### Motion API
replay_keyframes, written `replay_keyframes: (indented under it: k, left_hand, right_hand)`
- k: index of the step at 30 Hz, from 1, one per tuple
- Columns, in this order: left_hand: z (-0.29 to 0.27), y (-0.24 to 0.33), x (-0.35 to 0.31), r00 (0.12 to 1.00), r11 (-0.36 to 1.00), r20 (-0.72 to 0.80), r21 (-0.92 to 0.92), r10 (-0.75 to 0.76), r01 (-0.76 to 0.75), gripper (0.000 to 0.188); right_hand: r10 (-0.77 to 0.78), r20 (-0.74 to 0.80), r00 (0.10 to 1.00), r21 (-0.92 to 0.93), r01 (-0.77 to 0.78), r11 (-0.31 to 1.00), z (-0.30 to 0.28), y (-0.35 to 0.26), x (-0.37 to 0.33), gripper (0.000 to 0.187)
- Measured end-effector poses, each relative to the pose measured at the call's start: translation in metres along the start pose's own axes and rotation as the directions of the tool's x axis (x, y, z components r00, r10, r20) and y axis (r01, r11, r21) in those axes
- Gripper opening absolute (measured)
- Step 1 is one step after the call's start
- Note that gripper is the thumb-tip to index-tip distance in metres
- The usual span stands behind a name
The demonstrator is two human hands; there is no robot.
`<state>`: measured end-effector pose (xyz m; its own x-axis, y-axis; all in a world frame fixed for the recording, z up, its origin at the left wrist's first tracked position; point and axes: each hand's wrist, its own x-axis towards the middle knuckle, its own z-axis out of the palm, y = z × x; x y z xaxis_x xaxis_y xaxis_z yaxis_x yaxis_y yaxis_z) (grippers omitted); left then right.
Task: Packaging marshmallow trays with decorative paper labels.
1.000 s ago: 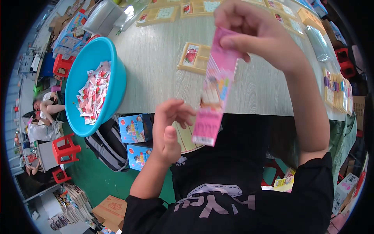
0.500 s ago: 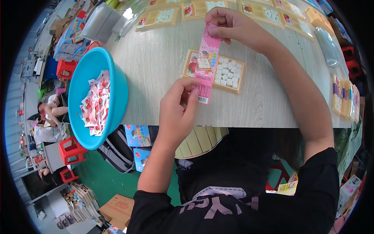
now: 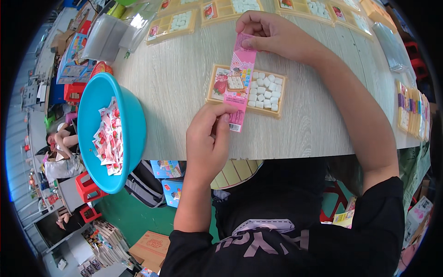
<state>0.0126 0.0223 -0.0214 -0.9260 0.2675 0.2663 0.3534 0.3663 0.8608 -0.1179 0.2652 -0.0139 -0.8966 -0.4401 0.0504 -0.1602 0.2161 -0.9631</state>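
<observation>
A long pink printed card strip [image 3: 241, 76] is stretched between my hands, crossing above a shallow yellow tray [image 3: 279, 111]. White marshmallow-like pieces [image 3: 264, 92] fill the tray's right part, and a strawberry-printed packet [image 3: 219, 83] shows at its left. My left hand [image 3: 210, 138] pinches the strip's near end between thumb and fingers. At the far end, my right hand [image 3: 263, 32] grips the strip with thumb and curled fingers. Part of the tray's middle is hidden under the strip.
A blue basin [image 3: 134, 134] with several strawberry-printed sachets [image 3: 110, 143] stands at the table's left edge. More filled trays [image 3: 177, 25] line the far side. Clear plastic sleeves [image 3: 104, 37] lie far left; stacked packed trays [image 3: 413, 113] stand at the right edge.
The view has shifted slightly, so the table and basin sit lower. My hands keep holding the strip, which still lies across the tray's middle.
</observation>
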Motion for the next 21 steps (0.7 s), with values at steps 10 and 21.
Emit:
replay_keyframes:
  k: [10, 21]
  left_hand:
    - [-0.001, 0.005, 0.002, 0.997, 0.993, 0.057, 0.103, -0.057, 0.051, 0.017]
    - [0.007, 0.011, 0.004, 0.999, 0.968, 0.002, 0.247, -0.032, 0.03, 0.018]
  right_hand:
    - [-0.033, 0.003, 0.999, -0.021, 0.033, 0.999, 0.003, 0.006, 0.002, 0.02]
    - [-0.082, -0.045, 0.996, -0.45, 0.053, 0.891, 0.017, -0.011, -0.007, 0.039]
